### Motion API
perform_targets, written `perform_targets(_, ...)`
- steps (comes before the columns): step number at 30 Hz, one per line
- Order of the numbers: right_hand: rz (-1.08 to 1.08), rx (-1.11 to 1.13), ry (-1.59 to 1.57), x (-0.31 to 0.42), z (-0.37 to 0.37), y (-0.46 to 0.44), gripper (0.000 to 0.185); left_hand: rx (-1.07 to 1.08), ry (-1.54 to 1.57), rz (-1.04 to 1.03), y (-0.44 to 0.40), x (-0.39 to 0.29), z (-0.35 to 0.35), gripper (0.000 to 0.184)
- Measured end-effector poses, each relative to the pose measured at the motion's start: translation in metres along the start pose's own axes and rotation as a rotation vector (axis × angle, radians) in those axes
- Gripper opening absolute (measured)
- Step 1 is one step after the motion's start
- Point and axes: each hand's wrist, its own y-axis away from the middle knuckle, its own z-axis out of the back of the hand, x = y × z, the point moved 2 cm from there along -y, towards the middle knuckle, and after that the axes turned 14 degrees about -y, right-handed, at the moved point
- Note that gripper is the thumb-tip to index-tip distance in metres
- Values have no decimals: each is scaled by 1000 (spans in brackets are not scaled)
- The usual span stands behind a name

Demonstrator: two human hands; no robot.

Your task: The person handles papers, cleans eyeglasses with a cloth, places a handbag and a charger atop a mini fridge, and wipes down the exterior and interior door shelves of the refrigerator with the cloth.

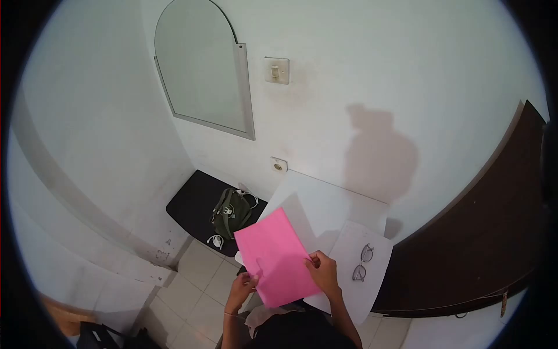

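Note:
A flat pink rectangular sheet [279, 250] is held up in front of my body, above the near side of the white table. Whether it is paper, cloth or a flat bag I cannot tell. My left hand [241, 289] pinches its lower left edge, fingers closed. At the right edge, my right hand [322, 270] grips it between thumb and fingers. Part of the table lies hidden behind the sheet. To the right of my right hand, a pair of glasses [362, 263] rests on a pale rectangular board or sheet [349, 238].
A white table [319, 200] stands against the wall. Left of it, a black-topped surface [195, 198] bears a green bag [231, 215] and a white cable [216, 240]. A mirror [200, 70], switch [276, 70] and socket [279, 165] are on the wall. A dark brown door [471, 232] is at right.

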Motion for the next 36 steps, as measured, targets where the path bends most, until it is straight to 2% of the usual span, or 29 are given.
perform_targets(2, -32, 14, 64, -2, 4, -1, 20, -105, -187, -157, 0, -9, -7, 38)
perform_targets(5, 12, -15, 47, -6, -5, 1, 20, -168, -299, -201, 6, -30, -4, 30)
perform_targets(9, 3, -34, 0, 4, -5, 4, 19, -200, -258, -242, -1, -28, -3, 31)
perform_targets(17, -120, -17, -182, -20, 4, 10, 32, -135, -154, -241, -5, -14, 1, 21)
perform_targets(33, -180, -18, 9, -20, 10, 14, 29, -245, -238, -281, -11, -2, 6, 28)
perform_targets(36, -290, -1, -1, -15, 11, 15, 31, -275, -305, -305, -8, -5, 7, 24)
